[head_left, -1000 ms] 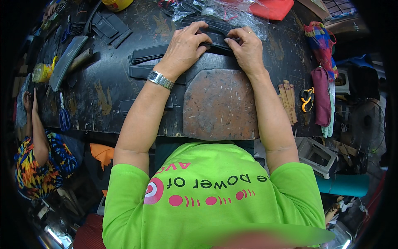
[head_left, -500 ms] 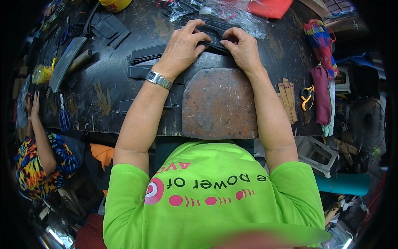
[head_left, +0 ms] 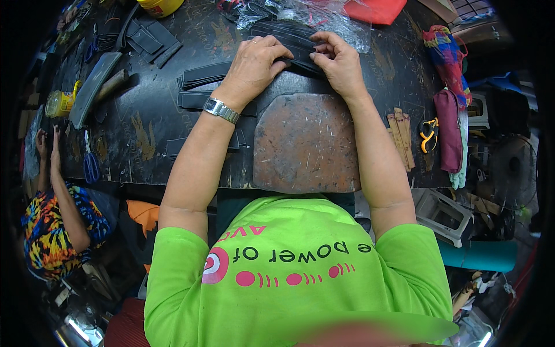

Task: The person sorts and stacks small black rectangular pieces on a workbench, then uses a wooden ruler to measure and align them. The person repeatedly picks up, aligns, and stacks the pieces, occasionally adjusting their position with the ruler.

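Observation:
A stack of long black strips lies at the far middle of the table, bunched side by side. At its left end my left hand has curled fingers closed on the strips' near edge, a metal watch on the wrist. My right hand grips the right end, its thumb and forefinger close together at the edge. The fingertips partly hide where they meet the strips. Below the hands, a worn brown slab with rounded corners rests at the table's near edge.
Shorter black strip piles lie left of my hands. Blue-handled scissors, a yellow tub and dark flat pieces are further left. Orange-handled pliers and brown strips lie right. A co-worker's arm reaches in at far left.
The strips between my hands, bowed up with a gap before, now lie flatter. My left fingers have drawn in closer together. The co-worker's hands have shifted slightly.

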Demonstrator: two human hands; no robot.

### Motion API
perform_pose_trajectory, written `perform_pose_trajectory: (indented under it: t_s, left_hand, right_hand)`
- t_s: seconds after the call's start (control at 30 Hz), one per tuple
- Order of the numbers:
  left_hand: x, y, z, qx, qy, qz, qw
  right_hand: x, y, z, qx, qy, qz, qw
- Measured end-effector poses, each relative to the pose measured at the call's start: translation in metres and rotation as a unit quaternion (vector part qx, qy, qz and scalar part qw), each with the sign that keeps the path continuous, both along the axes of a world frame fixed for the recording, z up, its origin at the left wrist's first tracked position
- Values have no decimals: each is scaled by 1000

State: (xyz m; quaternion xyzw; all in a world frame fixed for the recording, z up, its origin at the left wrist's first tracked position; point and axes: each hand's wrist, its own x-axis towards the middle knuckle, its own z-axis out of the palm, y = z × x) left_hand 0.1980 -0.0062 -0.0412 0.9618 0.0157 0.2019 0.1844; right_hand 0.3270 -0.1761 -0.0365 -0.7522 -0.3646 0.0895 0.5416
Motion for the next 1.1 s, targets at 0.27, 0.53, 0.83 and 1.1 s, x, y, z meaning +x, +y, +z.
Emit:
perform_pose_trajectory:
  t_s: [0.27, 0.53, 0.83, 1.1]
  left_hand:
    - [1, -3, 0, -53, -29, 17, 998]
    - [0, -2, 4, -43, -56, 2, 998]
    - [2, -2, 5, -28, -55, -17, 998]
    - [4, -1, 1, -58, -58, -43, 996]
  right_hand:
    - [10, -13, 10, -76, 103, 49, 991]
    - [-10, -10, 14, -132, -219, 48, 966]
    - [-12, -7, 9, -115, -131, 38, 984]
    - [-12, -10, 18, -132, -67, 51, 988]
